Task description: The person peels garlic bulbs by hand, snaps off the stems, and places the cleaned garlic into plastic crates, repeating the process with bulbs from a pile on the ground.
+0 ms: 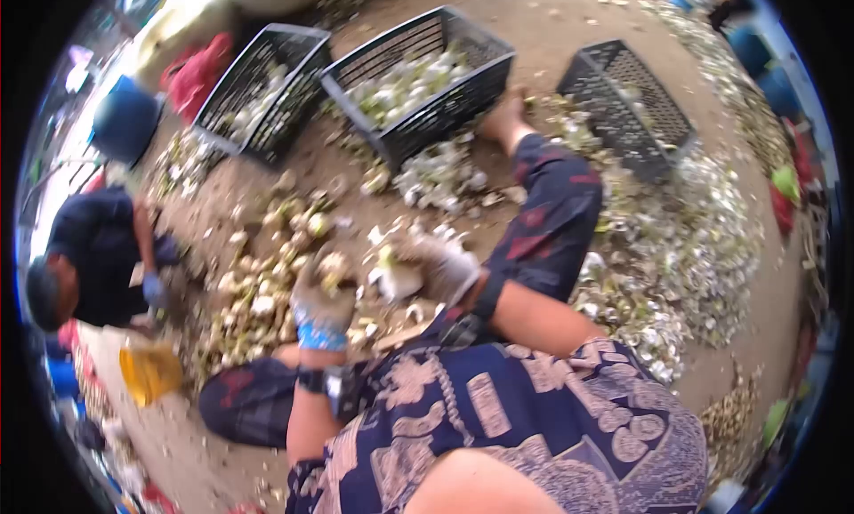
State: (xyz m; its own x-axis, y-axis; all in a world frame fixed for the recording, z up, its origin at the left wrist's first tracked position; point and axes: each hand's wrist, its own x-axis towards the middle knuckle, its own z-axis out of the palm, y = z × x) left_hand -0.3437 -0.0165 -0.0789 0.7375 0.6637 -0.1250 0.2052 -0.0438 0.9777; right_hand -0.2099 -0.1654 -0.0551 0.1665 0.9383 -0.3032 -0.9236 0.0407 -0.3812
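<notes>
I sit on the dirt ground with a heap of small pale green and white fruits in front of me. My left hand, in a grey glove with a blue cuff, is closed around one of these fruits. My right hand, also gloved, hovers just beside it over a white chunk. Blur hides whether that hand grips anything. A watch sits on my left wrist.
Three black plastic crates stand beyond the heap: one on the left, the middle one holding pale pieces, and one on the right. A wide spread of husks lies to the right. Another person crouches at left near a yellow container.
</notes>
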